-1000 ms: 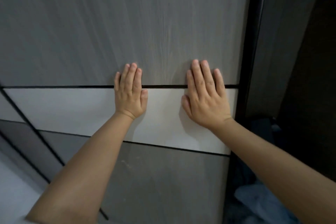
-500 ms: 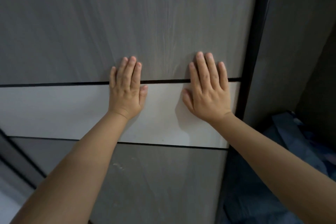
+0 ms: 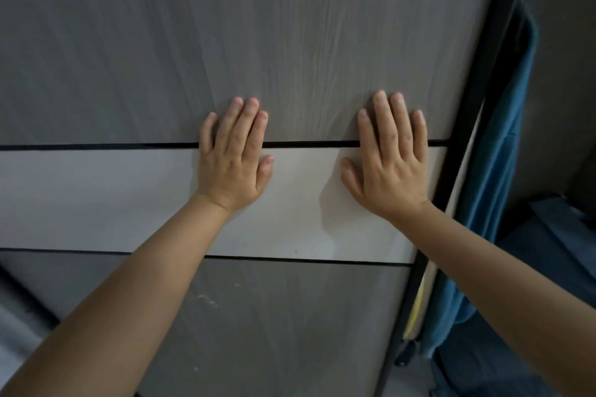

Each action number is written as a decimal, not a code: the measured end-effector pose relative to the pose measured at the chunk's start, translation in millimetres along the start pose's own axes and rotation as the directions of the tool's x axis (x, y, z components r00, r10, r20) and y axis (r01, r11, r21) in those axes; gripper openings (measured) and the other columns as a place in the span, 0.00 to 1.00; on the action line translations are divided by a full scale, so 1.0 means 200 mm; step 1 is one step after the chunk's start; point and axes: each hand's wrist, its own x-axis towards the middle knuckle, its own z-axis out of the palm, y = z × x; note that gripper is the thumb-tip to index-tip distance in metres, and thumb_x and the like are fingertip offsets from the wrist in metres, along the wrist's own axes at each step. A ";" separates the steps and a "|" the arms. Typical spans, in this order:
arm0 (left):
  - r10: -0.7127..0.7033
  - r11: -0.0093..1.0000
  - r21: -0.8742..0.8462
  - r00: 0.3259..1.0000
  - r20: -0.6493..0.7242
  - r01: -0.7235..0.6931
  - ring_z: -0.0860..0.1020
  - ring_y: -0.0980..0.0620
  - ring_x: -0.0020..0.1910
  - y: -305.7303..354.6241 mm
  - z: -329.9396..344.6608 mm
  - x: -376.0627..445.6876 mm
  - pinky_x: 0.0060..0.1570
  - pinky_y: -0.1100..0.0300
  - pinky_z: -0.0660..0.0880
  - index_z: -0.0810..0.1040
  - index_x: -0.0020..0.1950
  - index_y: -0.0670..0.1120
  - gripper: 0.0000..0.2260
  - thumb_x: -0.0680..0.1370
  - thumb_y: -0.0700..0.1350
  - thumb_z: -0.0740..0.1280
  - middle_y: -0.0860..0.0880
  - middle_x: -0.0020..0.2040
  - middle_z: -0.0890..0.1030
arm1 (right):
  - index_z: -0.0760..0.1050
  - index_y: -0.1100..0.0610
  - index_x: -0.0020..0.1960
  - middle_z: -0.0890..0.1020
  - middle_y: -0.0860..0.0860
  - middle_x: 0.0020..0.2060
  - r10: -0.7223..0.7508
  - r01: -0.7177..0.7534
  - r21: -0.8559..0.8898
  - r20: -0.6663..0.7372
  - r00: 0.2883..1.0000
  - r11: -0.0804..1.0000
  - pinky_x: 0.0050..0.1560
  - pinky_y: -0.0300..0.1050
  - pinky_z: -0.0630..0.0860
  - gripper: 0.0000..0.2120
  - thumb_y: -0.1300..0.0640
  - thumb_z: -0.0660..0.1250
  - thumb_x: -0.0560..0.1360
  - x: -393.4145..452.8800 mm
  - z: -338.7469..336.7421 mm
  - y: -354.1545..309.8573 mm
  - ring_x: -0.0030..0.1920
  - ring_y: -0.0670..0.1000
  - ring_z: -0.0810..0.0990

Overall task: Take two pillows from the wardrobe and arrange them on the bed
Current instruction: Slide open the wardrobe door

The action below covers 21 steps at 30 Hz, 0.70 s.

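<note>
At the wardrobe, both palms lie flat on the sliding door (image 3: 290, 42), left hand (image 3: 233, 158) and right hand (image 3: 392, 164) with fingers spread wide, holding nothing. I'd say she's opening it, the first step; next comes a further push left, then a reach inside. Half a second ago the gap at the right was narrower; now blue fabric (image 3: 503, 171) shows there. No pillows are visible, nor the bed.
</note>
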 end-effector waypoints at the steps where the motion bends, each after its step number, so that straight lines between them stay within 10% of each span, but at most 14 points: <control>1: 0.008 1.000 0.003 1.000 0.000 -0.008 0.60 0.43 0.70 -0.05 0.00 -0.02 0.70 0.52 0.52 0.63 0.64 0.37 0.22 0.75 0.49 0.54 0.36 0.65 0.74 | 0.65 0.65 0.64 0.77 0.67 0.60 0.014 -0.014 0.010 0.003 1.000 1.000 0.71 0.52 0.49 0.25 0.50 0.60 0.72 0.02 0.01 -0.06 0.65 0.63 0.64; 5: 0.050 0.998 -0.040 0.998 -0.029 -0.051 0.65 0.43 0.63 -0.26 -0.01 -0.10 0.62 0.44 0.58 0.65 0.63 0.38 0.22 0.72 0.48 0.56 0.36 0.59 0.80 | 0.62 0.65 0.65 0.75 0.71 0.60 0.115 -0.114 -0.011 0.038 0.993 0.993 0.76 0.48 0.37 0.25 0.52 0.58 0.73 0.10 0.04 -0.32 0.65 0.68 0.64; 10: 0.252 0.963 -0.089 0.967 -0.016 -0.253 0.80 0.47 0.60 -0.41 -0.04 -0.14 0.60 0.41 0.68 0.76 0.63 0.42 0.21 0.73 0.47 0.57 0.46 0.60 0.82 | 0.65 0.78 0.63 0.68 0.80 0.60 0.392 -0.403 -0.007 0.248 0.886 0.915 0.61 0.77 0.60 0.24 0.61 0.59 0.74 0.20 -0.01 -0.60 0.60 0.81 0.66; 21: 0.212 0.921 -0.378 0.940 0.268 -0.100 0.76 0.40 0.63 -0.31 -0.14 -0.27 0.55 0.33 0.72 0.74 0.64 0.36 0.27 0.66 0.42 0.71 0.40 0.64 0.78 | 0.57 0.63 0.73 0.56 0.60 0.75 0.445 -0.510 -0.036 0.541 0.713 0.860 0.74 0.58 0.54 0.25 0.63 0.58 0.77 0.18 -0.28 -0.64 0.75 0.60 0.53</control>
